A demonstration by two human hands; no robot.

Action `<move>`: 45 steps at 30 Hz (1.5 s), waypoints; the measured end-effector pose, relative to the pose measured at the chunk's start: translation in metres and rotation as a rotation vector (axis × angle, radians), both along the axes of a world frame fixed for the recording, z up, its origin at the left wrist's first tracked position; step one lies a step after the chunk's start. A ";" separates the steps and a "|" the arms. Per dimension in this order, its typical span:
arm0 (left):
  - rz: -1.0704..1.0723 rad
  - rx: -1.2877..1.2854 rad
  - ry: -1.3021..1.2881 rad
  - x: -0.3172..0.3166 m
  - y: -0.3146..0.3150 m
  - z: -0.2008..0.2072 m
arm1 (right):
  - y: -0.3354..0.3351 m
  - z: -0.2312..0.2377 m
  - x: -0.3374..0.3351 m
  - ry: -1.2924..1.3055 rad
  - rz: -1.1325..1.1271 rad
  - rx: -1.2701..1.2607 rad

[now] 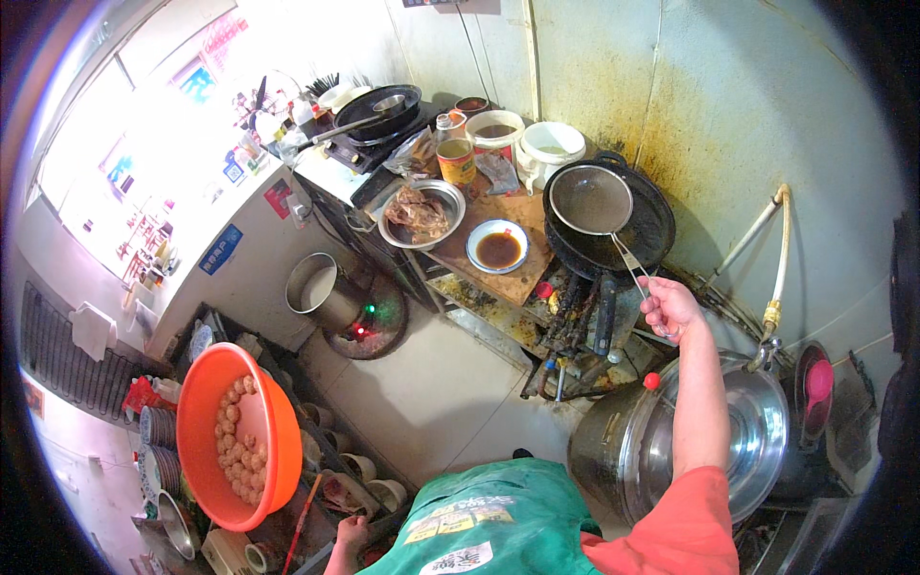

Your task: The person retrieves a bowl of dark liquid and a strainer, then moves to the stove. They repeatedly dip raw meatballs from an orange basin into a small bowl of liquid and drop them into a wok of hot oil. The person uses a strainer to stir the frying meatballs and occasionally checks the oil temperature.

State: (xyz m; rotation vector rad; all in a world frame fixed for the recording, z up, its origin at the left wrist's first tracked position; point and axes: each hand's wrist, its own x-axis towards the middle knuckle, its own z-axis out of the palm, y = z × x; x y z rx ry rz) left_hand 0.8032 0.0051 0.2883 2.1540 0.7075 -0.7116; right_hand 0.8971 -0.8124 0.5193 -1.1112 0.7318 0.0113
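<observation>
Nearest the camera lay the person's green apron [498,522], between 2 red-sleeved or bare arms in the head view. The right hand [671,309] was closed around the metal handle of a round fine-mesh strainer [591,199], which overlapped the back-left part of a black wok [654,235]; whether its rim touched the wok could not be told. The step in hand looked like bringing the strainer to the wok, and no food could be made out on the mesh. The next move, as I judged it, called for a steady wrist and a level mesh, clear of the wok's rim. The right arm reached forward, nearly straight, past the large steel pot [613,436]. The left hand [352,532] hung low near the bottom edge, fingers curled; whether it gripped anything I could not tell.
</observation>
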 end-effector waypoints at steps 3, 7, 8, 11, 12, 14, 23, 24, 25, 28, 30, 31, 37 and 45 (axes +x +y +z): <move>-0.070 0.044 -0.006 0.000 -0.011 0.016 | -0.004 0.007 -0.001 -0.036 -0.054 -0.039; 0.006 0.057 -0.038 -0.001 -0.009 0.006 | -0.019 0.008 0.002 -0.013 -0.193 -0.387; -0.019 0.068 -0.069 -0.002 -0.006 0.002 | -0.025 0.007 0.006 0.043 -0.228 -0.585; -0.034 0.087 -0.001 -0.003 -0.003 -0.002 | -0.040 0.001 0.010 0.300 -0.228 -1.264; -0.037 0.079 0.021 -0.003 -0.004 0.002 | -0.045 -0.001 0.011 0.361 -0.202 -1.524; -0.055 0.081 0.009 0.000 -0.012 0.014 | -0.050 -0.003 0.015 0.516 -0.159 -1.674; -0.054 0.026 -0.062 0.019 -0.028 0.043 | -0.019 -0.011 0.050 0.422 -0.003 -1.327; -0.010 -0.006 -0.051 0.020 -0.027 0.040 | -0.014 -0.009 0.051 0.435 -0.014 -1.199; 0.043 -0.018 -0.008 0.020 -0.025 0.037 | -0.010 -0.007 0.052 0.411 -0.019 -1.054; 0.009 0.024 -0.059 0.019 -0.020 0.036 | 0.004 -0.002 0.056 0.345 -0.038 -0.885; -0.040 0.085 -0.057 0.018 -0.016 0.038 | 0.010 0.001 0.057 0.297 -0.010 -0.714; -0.060 0.124 -0.042 0.018 -0.014 0.040 | 0.012 0.002 0.057 0.293 -0.020 -0.637; 0.029 0.076 0.038 0.022 0.001 0.033 | 0.013 0.003 0.042 0.224 -0.004 -0.316; -0.192 0.158 -0.093 0.043 -0.005 0.039 | 0.017 -0.005 0.010 0.108 -0.032 -0.061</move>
